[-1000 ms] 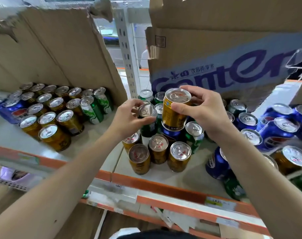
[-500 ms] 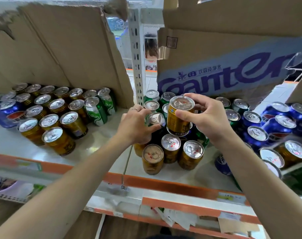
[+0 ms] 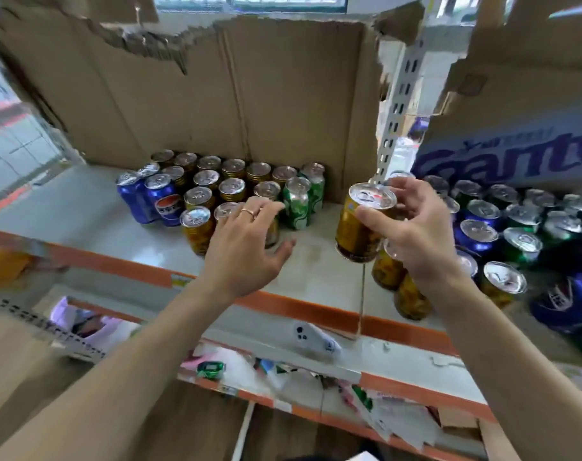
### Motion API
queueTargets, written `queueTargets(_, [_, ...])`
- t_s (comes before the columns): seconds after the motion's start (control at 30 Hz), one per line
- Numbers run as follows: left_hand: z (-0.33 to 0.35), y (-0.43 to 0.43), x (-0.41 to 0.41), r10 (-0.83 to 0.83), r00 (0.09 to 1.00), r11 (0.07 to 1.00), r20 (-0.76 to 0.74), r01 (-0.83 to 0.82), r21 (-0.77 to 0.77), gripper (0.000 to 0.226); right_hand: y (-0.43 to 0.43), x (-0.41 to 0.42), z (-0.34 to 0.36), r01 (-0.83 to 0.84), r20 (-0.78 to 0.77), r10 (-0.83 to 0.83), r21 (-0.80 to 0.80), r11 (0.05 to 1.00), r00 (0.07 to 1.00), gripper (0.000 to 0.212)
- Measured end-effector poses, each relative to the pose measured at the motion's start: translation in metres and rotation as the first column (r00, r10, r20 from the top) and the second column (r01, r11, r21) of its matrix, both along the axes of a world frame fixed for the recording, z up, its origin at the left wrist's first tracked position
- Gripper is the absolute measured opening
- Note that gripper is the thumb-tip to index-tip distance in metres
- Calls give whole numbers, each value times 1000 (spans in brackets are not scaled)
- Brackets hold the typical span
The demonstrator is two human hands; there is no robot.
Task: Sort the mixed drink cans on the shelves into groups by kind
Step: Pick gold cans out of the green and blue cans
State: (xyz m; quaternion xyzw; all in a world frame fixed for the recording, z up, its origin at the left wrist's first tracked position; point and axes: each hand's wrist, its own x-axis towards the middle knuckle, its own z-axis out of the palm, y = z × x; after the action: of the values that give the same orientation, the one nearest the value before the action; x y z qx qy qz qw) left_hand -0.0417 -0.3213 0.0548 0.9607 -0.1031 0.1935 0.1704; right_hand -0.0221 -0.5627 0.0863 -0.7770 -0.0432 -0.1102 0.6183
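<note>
Partly sorted: gold group (image 3: 231,188) at L shelf (image 3: 83,207) rear, R shelf (image 3: 379,304) mixed; R hand (image 3: 412,234) grips gold can (image 3: 359,227), L hand (image 3: 246,241) spread, empty.

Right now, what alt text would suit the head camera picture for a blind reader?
A person's right hand holds a gold can above a shelf, while the open left hand hovers over a block of gold cans flanked by blue cans and green cans. Further right stand mixed cans.
</note>
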Motion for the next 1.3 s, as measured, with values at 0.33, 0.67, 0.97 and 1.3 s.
queueTargets(0.33, [-9, 124, -62, 155, 988, 988, -23, -155, 15, 64, 126, -34, -11, -101, 21, 102, -54, 993, 995, 77])
queueTargets(0.67, [-14, 187, -68, 307, 949, 951, -73, -310, -25, 62, 198, -12, -14, -272, 88, 294, -202, 941, 952, 67])
queueTargets(0.97, [-4, 223, -29, 376, 915, 926, -148, -377, 21, 67, 252, 46, -7, -365, 99, 429, -376, 852, 898, 65])
queueTargets(1.3, [-16, 253, -4, 388, 912, 920, -137, -391, 2, 63, 307, 83, -23, -372, 100, 502, -551, 747, 859, 66])
